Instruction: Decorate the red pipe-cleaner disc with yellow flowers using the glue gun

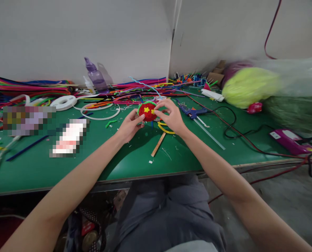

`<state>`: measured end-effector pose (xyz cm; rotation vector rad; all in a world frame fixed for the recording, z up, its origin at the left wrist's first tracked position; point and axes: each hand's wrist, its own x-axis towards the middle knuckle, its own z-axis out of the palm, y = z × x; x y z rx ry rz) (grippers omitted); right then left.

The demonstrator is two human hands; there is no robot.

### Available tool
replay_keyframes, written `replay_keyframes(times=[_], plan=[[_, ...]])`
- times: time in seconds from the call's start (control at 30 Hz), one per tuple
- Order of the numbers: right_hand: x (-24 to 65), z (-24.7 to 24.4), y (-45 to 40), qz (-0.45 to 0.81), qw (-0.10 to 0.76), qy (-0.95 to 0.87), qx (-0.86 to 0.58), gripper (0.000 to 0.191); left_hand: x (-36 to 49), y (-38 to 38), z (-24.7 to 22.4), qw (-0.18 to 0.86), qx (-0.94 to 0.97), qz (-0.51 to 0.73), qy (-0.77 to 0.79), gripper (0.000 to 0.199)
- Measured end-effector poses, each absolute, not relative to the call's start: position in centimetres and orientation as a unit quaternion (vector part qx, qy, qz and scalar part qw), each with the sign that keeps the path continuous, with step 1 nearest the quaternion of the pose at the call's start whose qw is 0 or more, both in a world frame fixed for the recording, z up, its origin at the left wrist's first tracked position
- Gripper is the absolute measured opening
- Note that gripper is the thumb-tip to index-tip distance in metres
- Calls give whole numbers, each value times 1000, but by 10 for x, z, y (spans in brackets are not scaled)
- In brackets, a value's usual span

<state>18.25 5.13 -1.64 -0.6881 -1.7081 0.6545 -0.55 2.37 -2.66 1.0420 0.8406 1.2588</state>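
Observation:
A round red fuzzy piece (pixel 146 116) with a green rim and yellow flower shapes is held up above the green table. My left hand (pixel 131 125) grips its left edge, thumb on the front. At its right side, the fingers of my right hand (pixel 171 115) pinch a small yellow flower shape (pixel 153 112) against the red face; whether it is fixed there I cannot tell. Just below lie yellow curved pipe cleaners (pixel 166 129) and a flat wooden stick (pixel 158 144). To the right of my right hand rests a blue glue gun (pixel 194 112) with a clear glue stick (pixel 210 134).
Bundles of coloured pipe cleaners (pixel 32 87) line the back of the table (pixel 124 164). A purple bottle (pixel 96 77) and a white tape roll (pixel 63 102) stand left. Plastic bags (pixel 250 87), a purple power strip (pixel 292 141) and cables occupy the right.

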Motion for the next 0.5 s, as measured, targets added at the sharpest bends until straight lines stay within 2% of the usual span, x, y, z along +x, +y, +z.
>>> replay_keyframes(times=[0.5], plan=[[184, -14, 50, 252, 569, -714, -322, 6, -5, 25, -26, 607, 444, 546, 369, 30]])
